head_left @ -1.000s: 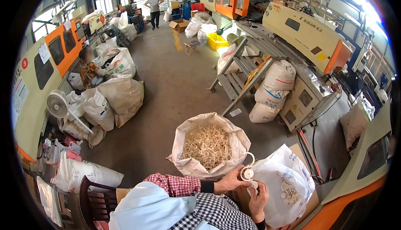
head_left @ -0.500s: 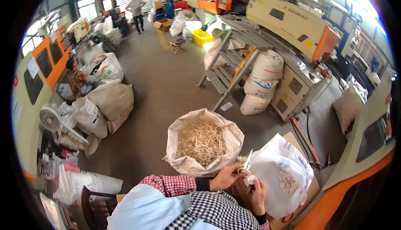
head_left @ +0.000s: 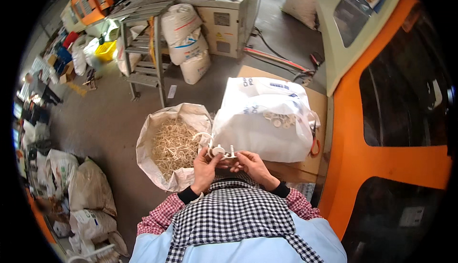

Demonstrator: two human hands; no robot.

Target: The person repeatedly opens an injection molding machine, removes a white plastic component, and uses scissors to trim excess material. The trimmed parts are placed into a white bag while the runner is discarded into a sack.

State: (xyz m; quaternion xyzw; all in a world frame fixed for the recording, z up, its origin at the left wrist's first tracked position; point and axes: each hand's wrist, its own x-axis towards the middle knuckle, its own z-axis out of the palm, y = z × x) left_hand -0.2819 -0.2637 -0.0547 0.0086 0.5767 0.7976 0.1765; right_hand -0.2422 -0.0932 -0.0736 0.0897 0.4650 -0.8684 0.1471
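- White part [head_left: 218, 150]: held up between both hands, in front of the checked apron [head_left: 234, 210], near the facing edges of the sack [head_left: 145, 141] and the bag [head_left: 257, 141].
- Left hand [head_left: 204, 171]: closed on the part, thumb over its round disc. The curved arm sticks out past these fingers, toward the sack.
- Right hand [head_left: 256, 166]: fingertips pinched on the other end, just beside a small upright peg.
- Change, half a second on: the wearer's head has swung right. Steps [head_left: 143, 79] and stacked sacks [head_left: 183, 46] have slid leftward across the view; the orange machine [head_left: 405, 160] now fills the right side.
- Change in hands: the part was tipped up steeply and seen nearly edge-on; now it lies more level, disc facing up, one hand at each end.
- Meaning, as I judge it: same piece, same stage of work, but turned to a position where both ends are under control. It has been put into neither container.
- Poor view: the part is small here, so I cannot say whether any bit has come loose from it.
- Surroundings: curly scrap [head_left: 171, 143] inside the sack; pale discs [head_left: 279, 120] toward the bag's far side; cardboard [head_left: 315, 103] beneath the bag; orange-handled scissors [head_left: 316, 147] beside it, untouched.
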